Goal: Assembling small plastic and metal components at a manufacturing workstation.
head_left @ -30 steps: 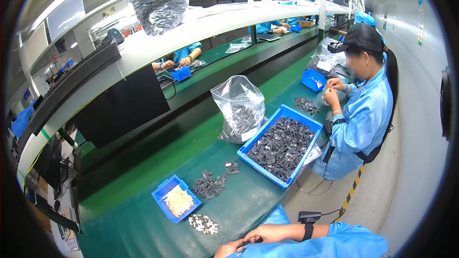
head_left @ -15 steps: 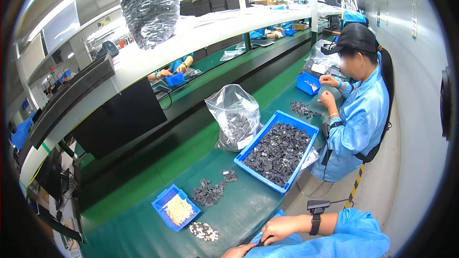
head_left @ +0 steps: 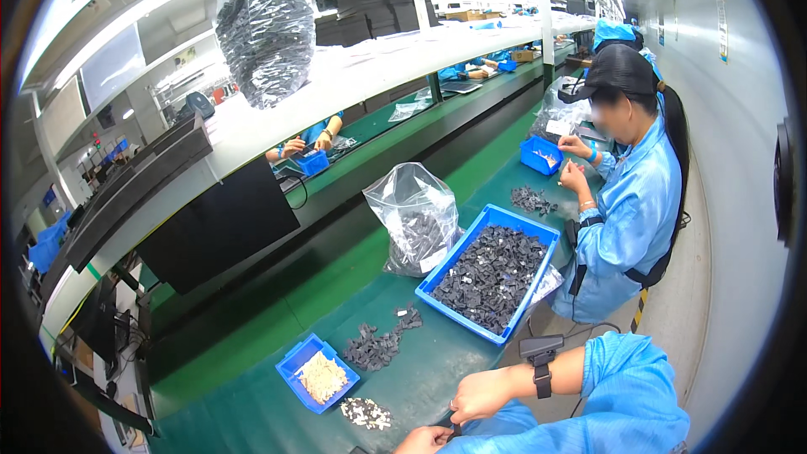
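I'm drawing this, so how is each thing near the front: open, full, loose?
Large blue tray: open, full of dark pieces
Small blue bin: open, pale pieces inside
Clear bag: upright, partly full
Dark pile: loose on green table
Mixed pile: loose, black and pale
Left hand: cut off, grip unclear
Right hand: curled by a dark part

Blk panel (head_left: pixel 218 240) under wht shelf (head_left: pixel 370 63) – wall (head_left: pixel 740 134) R
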Available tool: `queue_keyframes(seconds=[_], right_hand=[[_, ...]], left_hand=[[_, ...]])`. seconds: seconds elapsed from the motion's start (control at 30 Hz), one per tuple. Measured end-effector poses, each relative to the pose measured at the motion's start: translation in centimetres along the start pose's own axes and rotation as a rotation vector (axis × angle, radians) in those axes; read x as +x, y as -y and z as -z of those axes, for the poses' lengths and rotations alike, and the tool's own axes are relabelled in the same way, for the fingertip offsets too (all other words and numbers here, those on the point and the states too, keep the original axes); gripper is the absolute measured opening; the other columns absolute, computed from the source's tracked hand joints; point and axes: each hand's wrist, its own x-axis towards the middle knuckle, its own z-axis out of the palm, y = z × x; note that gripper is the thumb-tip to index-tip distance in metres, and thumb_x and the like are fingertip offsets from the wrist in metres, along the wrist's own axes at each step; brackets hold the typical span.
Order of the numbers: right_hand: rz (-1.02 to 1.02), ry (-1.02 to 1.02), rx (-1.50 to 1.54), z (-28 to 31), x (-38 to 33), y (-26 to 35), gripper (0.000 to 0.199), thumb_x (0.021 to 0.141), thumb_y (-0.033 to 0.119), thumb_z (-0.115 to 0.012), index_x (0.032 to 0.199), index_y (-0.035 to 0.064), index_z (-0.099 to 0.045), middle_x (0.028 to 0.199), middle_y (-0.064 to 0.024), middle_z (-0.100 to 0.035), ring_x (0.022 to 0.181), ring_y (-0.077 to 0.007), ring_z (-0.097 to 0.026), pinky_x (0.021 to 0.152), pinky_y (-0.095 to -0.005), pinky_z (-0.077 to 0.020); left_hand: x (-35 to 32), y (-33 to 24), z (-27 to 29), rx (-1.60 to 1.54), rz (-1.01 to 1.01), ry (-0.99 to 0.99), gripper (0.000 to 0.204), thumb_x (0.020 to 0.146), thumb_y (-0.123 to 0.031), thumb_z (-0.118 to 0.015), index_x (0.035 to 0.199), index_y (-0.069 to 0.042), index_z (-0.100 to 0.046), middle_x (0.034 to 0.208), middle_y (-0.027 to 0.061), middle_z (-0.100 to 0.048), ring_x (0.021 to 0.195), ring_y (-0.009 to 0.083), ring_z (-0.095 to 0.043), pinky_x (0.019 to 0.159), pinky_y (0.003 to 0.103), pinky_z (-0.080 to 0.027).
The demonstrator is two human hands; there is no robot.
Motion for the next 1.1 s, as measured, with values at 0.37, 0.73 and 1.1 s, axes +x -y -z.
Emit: queue_keyframes(seconds=[0.37,0.73,1.1], right_hand=[[-0.139,-0.022,0.065,-1.7,-2.2,1.2,0.022,0.094,0.027,-0.054,0.091,0.0054,-0.053,0.075,-0.0151,-0.06,0.069,-0.0383,-0.062,0.056,-0.049,-0.0466],[-0.33,-0.168,0.425,-7.2,-7.9,2.3,0.024,0.099,0.029,-0.053,0.099,0.0065,-0.061,0.082,-0.0171,-0.065,0.075,-0.0368,-0.063,0.064,-0.0453,-0.0498],[-0.672,-0.008,0.632,-8.4,-7.3,2.9,0.02,0.097,0.029,-0.057,0.095,0.0112,-0.067,0.078,-0.0097,-0.066,0.067,-0.0278,-0.063,0.063,-0.0398,-0.0508]], left_hand=[[0.2,0.4,-0.5,0.026,0.051,-0.089,0.039,0.083,-0.034,-0.069,0.093,0.003,-0.07,0.071,0.0175,-0.065,0.061,0.0207,-0.058,0.061,0.037,-0.048],[-1.2,1.8,0.1,-0.083,0.306,0.144,0.026,0.086,-0.022,-0.066,0.098,0.001,-0.07,0.086,0.0121,-0.072,0.077,0.0163,-0.063,0.069,0.034,-0.049],[-0.4,8.4,-2.8,-0.275,0.197,0.437,0.037,0.094,-0.013,-0.061,0.127,0.002,-0.06,0.112,0.004,-0.069,0.099,0.009,-0.061,0.09,0.026,-0.048]])
